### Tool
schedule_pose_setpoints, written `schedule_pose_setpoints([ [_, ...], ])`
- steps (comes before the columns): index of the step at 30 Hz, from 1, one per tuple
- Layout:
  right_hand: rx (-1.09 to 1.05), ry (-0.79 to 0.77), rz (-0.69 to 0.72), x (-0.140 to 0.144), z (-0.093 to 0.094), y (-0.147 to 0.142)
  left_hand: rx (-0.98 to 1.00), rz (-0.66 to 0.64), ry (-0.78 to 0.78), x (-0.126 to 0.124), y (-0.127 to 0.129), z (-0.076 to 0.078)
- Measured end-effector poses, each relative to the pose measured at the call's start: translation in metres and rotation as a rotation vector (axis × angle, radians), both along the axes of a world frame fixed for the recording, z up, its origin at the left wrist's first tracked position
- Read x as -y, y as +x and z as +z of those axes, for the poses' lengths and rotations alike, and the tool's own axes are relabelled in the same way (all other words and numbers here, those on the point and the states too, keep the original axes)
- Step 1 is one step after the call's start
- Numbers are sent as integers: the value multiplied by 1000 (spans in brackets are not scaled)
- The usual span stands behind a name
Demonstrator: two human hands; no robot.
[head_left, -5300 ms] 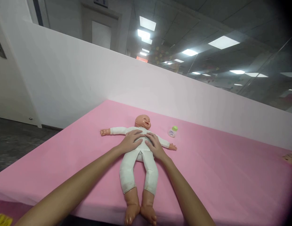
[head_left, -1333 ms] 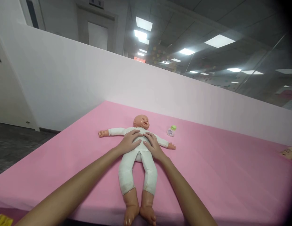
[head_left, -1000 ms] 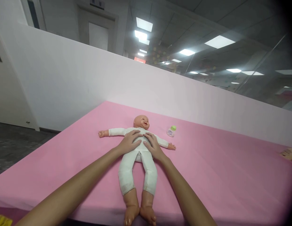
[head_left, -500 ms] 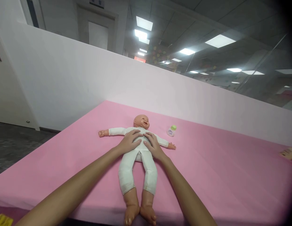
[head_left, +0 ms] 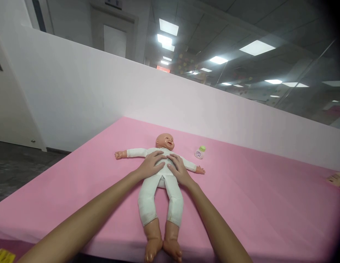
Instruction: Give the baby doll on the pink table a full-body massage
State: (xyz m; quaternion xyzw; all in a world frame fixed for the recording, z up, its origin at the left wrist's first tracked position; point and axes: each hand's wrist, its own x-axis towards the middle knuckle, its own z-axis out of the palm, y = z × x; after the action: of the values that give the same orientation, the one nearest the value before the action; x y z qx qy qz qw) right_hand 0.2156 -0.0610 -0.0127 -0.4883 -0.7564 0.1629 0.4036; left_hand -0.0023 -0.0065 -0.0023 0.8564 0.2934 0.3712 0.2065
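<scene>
Centre of frame: plastic baby doll in a white cloth suit (head_left: 161, 182) lying face-up on pink-covered table (head_left: 255, 204). Left hand (head_left: 152, 165) and right hand (head_left: 178, 168) spread flat, pressed on its torso. Small green-capped bottle (head_left: 200, 152) just right of its head.

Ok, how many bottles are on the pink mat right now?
1. A small bottle with a green cap stands on the pink mat, past the doll's outstretched arm on the right hand side. Nothing else there reads as a bottle.
</scene>
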Motion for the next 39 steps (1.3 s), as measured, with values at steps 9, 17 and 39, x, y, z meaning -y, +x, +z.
schedule_pose_setpoints([
  [9,-2,6,3,-1,0,0,-3,2,16,-1,0,-2],
  [17,-9,3,6,1,3,-1,-5,3,12,-2,1,-2],
  [39,-8,4,2,0,2,0,3,4,10,0,1,1],
])
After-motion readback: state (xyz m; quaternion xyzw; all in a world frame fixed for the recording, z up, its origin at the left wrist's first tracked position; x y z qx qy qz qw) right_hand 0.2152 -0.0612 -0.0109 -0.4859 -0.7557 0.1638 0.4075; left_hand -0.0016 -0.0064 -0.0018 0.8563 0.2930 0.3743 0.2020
